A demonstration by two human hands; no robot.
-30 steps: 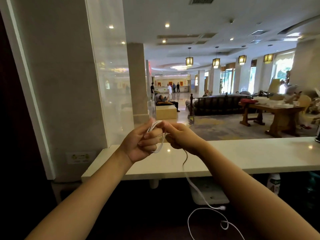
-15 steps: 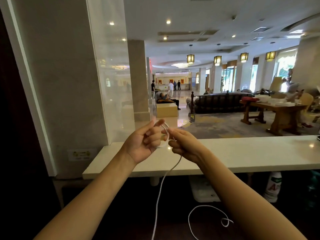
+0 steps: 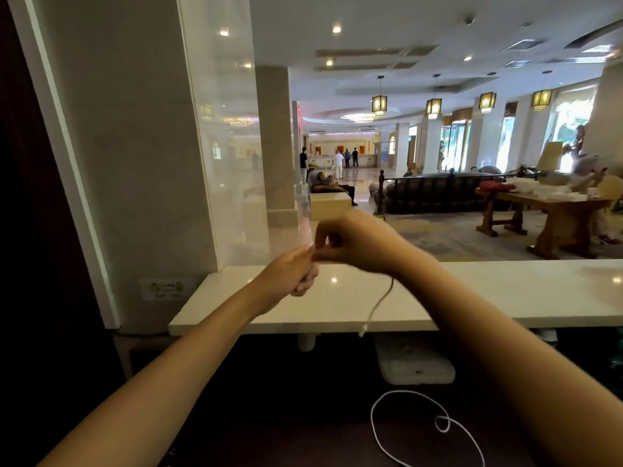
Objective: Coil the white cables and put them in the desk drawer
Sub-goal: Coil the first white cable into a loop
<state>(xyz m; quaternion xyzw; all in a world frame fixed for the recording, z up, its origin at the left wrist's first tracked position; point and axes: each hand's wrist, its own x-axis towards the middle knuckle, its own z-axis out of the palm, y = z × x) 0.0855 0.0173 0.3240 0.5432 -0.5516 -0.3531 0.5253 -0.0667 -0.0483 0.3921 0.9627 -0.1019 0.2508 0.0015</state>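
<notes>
Both hands are raised together above the white counter (image 3: 505, 298). My left hand (image 3: 293, 271) is closed around a small coil of white cable, mostly hidden in the fist. My right hand (image 3: 347, 241) is closed too, pinching the same white cable (image 3: 379, 305) just above the left. A short tail of it hangs under my right wrist and ends in a plug at the counter's front edge. A second white cable (image 3: 418, 423) lies loose in a loop on the dark desk below. No drawer is visible.
A glass pane and a marble pillar (image 3: 135, 163) rise at the left behind the counter. A white flat device (image 3: 414, 362) sits under the counter's edge. Beyond the counter lie a lobby with a wooden table (image 3: 553, 210), a sofa and several distant people.
The hanging length of cable has been drawn up and is much shorter. My right hand has risen above my left hand, which has turned over.
</notes>
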